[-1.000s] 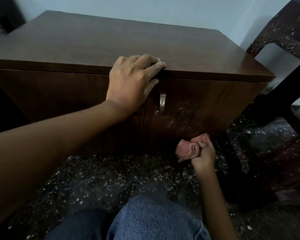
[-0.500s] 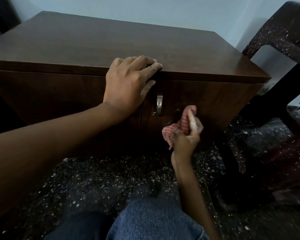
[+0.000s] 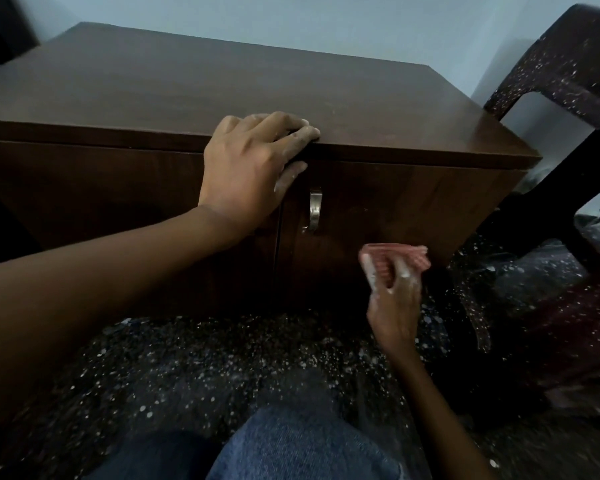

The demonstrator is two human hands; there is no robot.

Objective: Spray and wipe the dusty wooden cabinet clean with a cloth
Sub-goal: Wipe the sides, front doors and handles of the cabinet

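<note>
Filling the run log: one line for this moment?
wiping | left hand holds cabinet top | right hand grips pink cloth at right door

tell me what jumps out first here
The left hand grips the top front edge of the cabinet, mid-frame. Lower right, the right hand holds a pink cloth by the right door, below the handle. White specks cover the floor in front.

Bunched pink cloth [image 3: 400, 253] low at right door of dark wooden cabinet [image 3: 222, 81]
</note>
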